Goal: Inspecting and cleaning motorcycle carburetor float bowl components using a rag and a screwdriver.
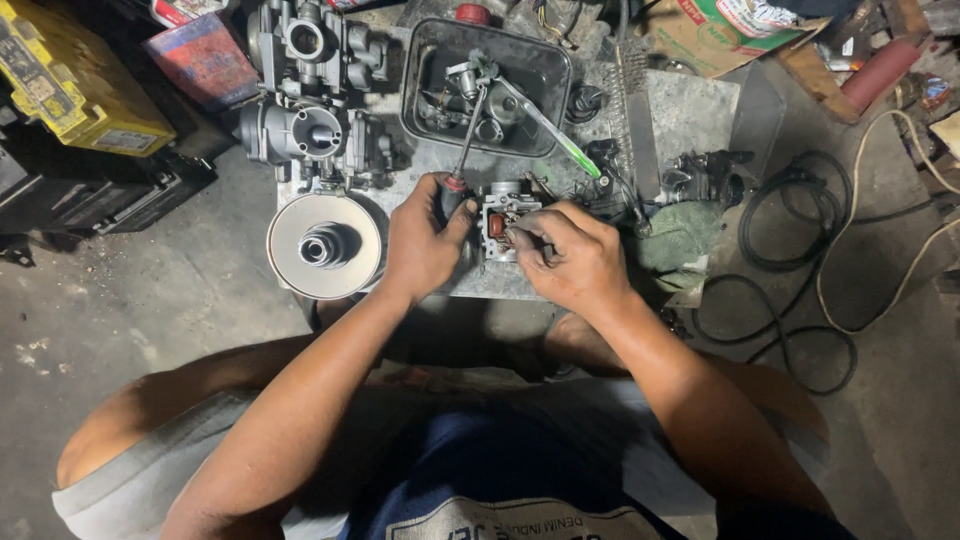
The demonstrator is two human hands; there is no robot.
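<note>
Left hand (422, 243) wraps a red-handled screwdriver (462, 150) — shaft angled into the black tray (420, 110). Right hand (572, 258) pinches the small carburettor body (503, 218) at the worktop's (690, 110) near edge — between both hands.

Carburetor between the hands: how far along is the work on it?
Done: the small carburetor lies opened, its inside showing, with loose parts in the black tray. In hand: the left hand steadies it and holds a screwdriver; the right hand fingers its inside. Left: the larger carburetors sit untouched.
</note>
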